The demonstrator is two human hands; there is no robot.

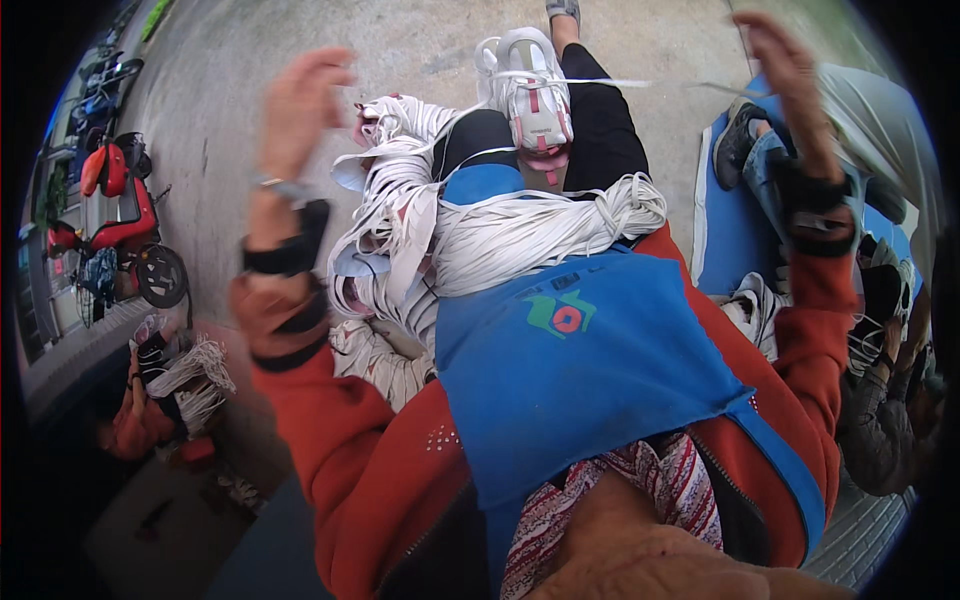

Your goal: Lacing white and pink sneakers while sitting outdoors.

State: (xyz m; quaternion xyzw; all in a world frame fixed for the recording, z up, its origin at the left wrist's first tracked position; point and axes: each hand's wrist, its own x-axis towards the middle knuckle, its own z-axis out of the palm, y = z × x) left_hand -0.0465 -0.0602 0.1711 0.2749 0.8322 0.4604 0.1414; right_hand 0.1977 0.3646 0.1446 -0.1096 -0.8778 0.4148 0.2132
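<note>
A white shoe with pink and grey trim (540,110) lies upper centre, over my legs. From it a thin white shoelace (620,82) stretches right, fading toward my right hand (788,65). That hand is raised at the upper right, its fingers blurred; whether they grip the lace I cannot tell. My left hand (305,105) is raised at the upper left, above a pile of white laces, also smeared by motion. A thick bundle of white laces (545,232) lies across my lap, over the blue apron (590,350).
Shoes tangled with white laces (395,190) are heaped on my left. To the right, another person's dark shoe (737,142) rests by a blue surface. A red scooter (125,215) stands far left. Below it, another person (145,415) sits beside white laces. Concrete ground (420,45) lies ahead.
</note>
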